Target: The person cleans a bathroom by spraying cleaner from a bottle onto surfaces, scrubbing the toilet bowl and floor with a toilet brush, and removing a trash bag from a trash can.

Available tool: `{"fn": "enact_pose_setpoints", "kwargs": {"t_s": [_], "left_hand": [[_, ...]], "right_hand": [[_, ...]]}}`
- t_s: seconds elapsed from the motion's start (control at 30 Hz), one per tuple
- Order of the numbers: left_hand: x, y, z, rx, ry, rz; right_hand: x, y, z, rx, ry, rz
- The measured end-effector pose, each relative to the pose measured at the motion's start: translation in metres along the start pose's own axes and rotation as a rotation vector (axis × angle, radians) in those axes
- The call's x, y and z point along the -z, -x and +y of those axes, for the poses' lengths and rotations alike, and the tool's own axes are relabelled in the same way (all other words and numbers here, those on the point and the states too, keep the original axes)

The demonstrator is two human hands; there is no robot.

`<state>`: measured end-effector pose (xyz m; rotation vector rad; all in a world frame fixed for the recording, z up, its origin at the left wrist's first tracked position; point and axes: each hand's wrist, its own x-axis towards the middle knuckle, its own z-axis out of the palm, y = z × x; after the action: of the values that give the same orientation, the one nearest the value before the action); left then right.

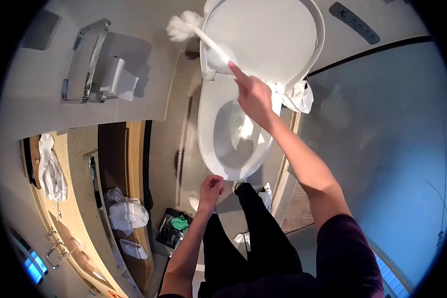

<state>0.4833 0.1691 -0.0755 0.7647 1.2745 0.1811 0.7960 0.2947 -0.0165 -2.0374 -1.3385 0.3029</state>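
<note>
My right hand (255,97) grips the white handle of a toilet brush (211,43), index finger stretched along it. The brush's fluffy white head (184,27) is up at the left of the raised toilet lid (263,37), against the wall side. Below my right hand is the open toilet bowl (228,136), with light glinting on its inside. My left hand (211,191) hangs just in front of the bowl's front rim, fingers curled closed, and nothing shows in it.
A toilet paper roll (115,79) and a metal grab bar (92,62) are on the left wall. Shelves with white towels (126,211) stand lower left, beside a black caddy (173,227) with a green cloth. A frosted glass panel (382,134) is at right.
</note>
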Motion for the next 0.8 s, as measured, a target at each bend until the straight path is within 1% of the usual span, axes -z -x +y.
{"fn": "enact_pose_setpoints", "kwargs": {"t_s": [0.03, 0.1, 0.17, 0.2, 0.27, 0.33, 0.37, 0.4, 0.47, 0.5, 0.57, 0.6, 0.67, 0.7, 0.73, 0.77, 0.8], "left_hand": [[-0.003, -0.005, 0.001, -0.001, 0.011, 0.027], [-0.005, -0.013, 0.002, 0.005, -0.038, -0.023], [-0.014, -0.012, 0.016, 0.107, -0.07, -0.011], [-0.016, -0.014, 0.013, 0.096, -0.071, -0.017], [-0.018, -0.017, 0.013, 0.073, -0.08, -0.038], [-0.025, -0.015, 0.022, 0.065, -0.069, -0.058], [-0.025, -0.017, 0.024, 0.062, -0.069, -0.054], [-0.025, -0.019, 0.022, 0.062, -0.087, -0.066], [-0.025, -0.023, 0.016, 0.073, -0.105, -0.081], [-0.025, -0.028, 0.013, 0.071, -0.107, -0.075], [-0.024, -0.031, 0.011, 0.08, -0.116, -0.063], [-0.025, -0.032, 0.015, 0.056, -0.142, -0.071], [-0.028, -0.043, 0.013, 0.043, -0.175, -0.078], [-0.03, -0.051, 0.008, -0.008, -0.23, -0.069], [-0.033, -0.06, 0.004, -0.06, -0.29, -0.065], [-0.037, -0.068, 0.0, -0.047, -0.304, -0.071], [-0.043, -0.077, -0.003, -0.197, -0.522, -0.047]], "right_hand": [[0.012, 0.015, 0.005, 0.056, -0.039, 0.061], [0.043, 0.042, 0.023, 0.123, 0.101, -0.006], [0.085, 0.06, 0.021, 0.122, 0.194, -0.106], [0.105, 0.065, 0.02, 0.12, 0.197, -0.098], [0.134, 0.069, 0.022, 0.147, 0.278, -0.056], [0.15, 0.061, 0.03, 0.121, 0.261, 0.083], [0.154, 0.055, 0.031, 0.094, 0.266, 0.157], [0.152, 0.046, 0.032, 0.095, 0.263, 0.155], [0.14, 0.025, 0.034, 0.092, 0.282, 0.253], [0.124, 0.017, 0.041, 0.132, 0.304, 0.216], [0.078, 0.014, 0.059, 0.082, 0.348, 0.054], [0.058, 0.017, 0.068, 0.076, 0.342, 0.051], [0.024, 0.028, 0.083, -0.033, 0.44, -0.208], [0.008, 0.035, 0.089, -0.042, 0.435, -0.214], [-0.006, 0.041, 0.09, -0.074, 0.47, -0.331], [-0.018, 0.05, 0.091, -0.111, 0.502, -0.45], [-0.026, 0.056, 0.085, -0.126, 0.495, -0.452]]}}
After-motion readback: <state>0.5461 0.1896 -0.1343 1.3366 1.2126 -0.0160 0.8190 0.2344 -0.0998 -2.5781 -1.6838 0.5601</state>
